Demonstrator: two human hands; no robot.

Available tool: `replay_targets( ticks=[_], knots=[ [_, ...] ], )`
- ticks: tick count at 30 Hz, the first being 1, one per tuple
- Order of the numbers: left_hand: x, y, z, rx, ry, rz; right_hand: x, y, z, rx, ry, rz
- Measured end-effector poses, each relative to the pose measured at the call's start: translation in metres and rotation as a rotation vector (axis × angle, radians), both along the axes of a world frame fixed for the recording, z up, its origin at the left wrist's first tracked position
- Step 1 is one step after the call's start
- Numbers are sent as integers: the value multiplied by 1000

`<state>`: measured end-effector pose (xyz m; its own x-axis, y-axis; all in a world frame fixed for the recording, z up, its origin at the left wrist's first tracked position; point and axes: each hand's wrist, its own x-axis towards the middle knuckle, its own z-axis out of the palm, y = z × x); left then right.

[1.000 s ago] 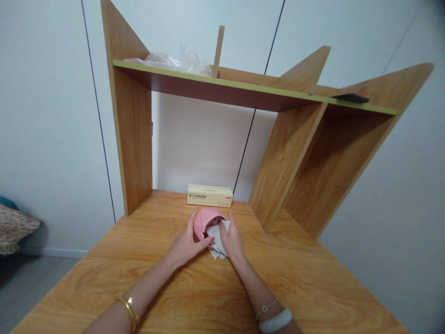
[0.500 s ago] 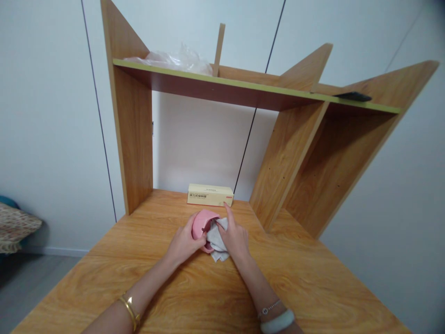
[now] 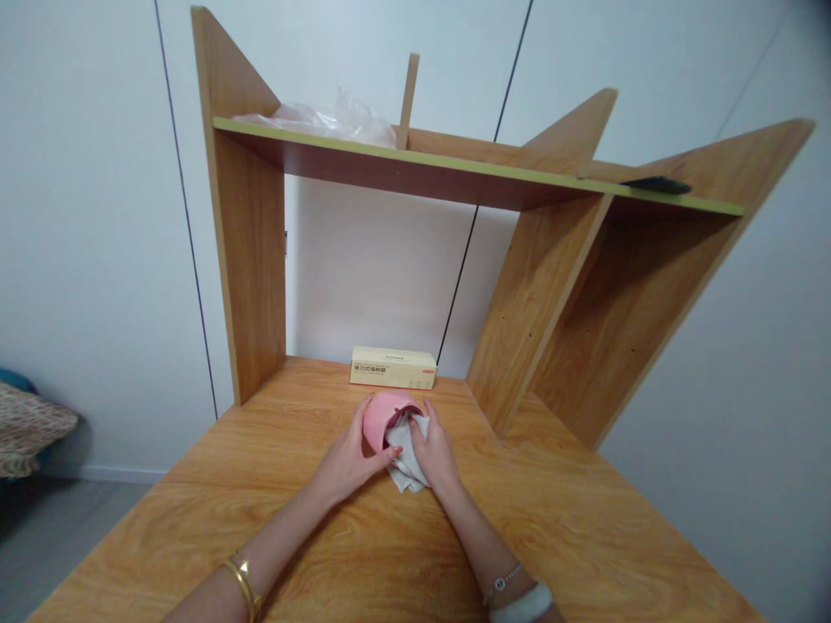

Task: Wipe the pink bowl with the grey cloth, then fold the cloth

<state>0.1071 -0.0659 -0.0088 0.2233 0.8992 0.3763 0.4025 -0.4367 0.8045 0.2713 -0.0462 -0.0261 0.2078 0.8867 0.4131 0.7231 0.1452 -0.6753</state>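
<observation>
A small pink bowl (image 3: 380,419) is tipped on its side on the wooden desk (image 3: 363,554), its opening turned toward me. My left hand (image 3: 347,463) wraps round its left side and rim. A grey-white cloth (image 3: 406,446) is pushed into the bowl's mouth by my right hand (image 3: 436,452), whose fingers are closed on the cloth. Part of the cloth hangs down onto the desk between my hands.
A long beige box (image 3: 393,367) with red print lies at the back of the desk by the wall. A wooden shelf unit (image 3: 250,260) stands over it, with crumpled clear plastic (image 3: 325,117) and a dark flat object (image 3: 654,183) on top. Patterned fabric (image 3: 29,420) lies at far left.
My right hand has drawn back and its raised finger has come down onto the cloth. The bowl has turned a little in my left hand.
</observation>
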Motion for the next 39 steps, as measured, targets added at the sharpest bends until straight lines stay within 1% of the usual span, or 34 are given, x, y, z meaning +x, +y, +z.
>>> replay_targets(
  ticks=[2,5,8,11,16,21,26,34,39],
  knots=[
    [1,2,-3,17,-65,-35,-2,1,-1,9,27,7],
    [0,3,-1,26,-98,-22,-6,-2,3,-48,-7,-8],
    [-2,2,3,-7,-69,2,-7,-7,13,-103,-145,-82],
    [-4,0,7,-45,-28,10,-7,-12,21,-106,-303,-136],
    [-5,1,7,-11,28,61,-8,-16,24,-84,-403,-165],
    [-5,3,8,-8,60,78,-8,-17,24,-86,-426,-144],
    [-6,2,10,-13,93,97,-7,-16,25,-113,-404,-109],
    [-6,3,9,-12,104,108,-7,-15,23,-121,-402,-124],
    [-6,1,13,-12,120,115,-7,-16,25,-126,-415,-130]
  ],
)
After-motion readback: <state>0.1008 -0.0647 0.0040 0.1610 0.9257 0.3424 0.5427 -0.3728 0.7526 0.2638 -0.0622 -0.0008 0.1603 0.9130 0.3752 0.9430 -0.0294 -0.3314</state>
